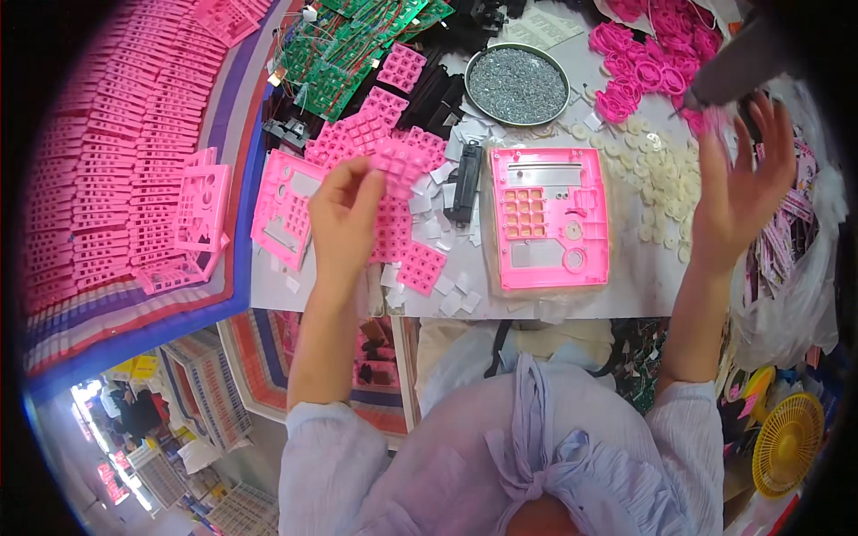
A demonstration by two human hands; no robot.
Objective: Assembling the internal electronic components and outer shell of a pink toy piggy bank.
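Observation:
In my left hand, a pink rubber keypad is pinched between thumb and fingers above a heap of similar keypads. My right hand is raised at the right with fingers spread, just below a dark electric screwdriver; I see nothing held in it. Between my hands a pink plastic housing lies inner side up. An orange-tinted keypad sits in its grid, and a pale disc lies in a round recess. A second pink housing lies tilted beside my left hand.
A round tray of small screws stands at the back, near green circuit boards. Pink rings and cream discs lie at the right. A black part is beside the housing. Stacked pink housings fill the left.

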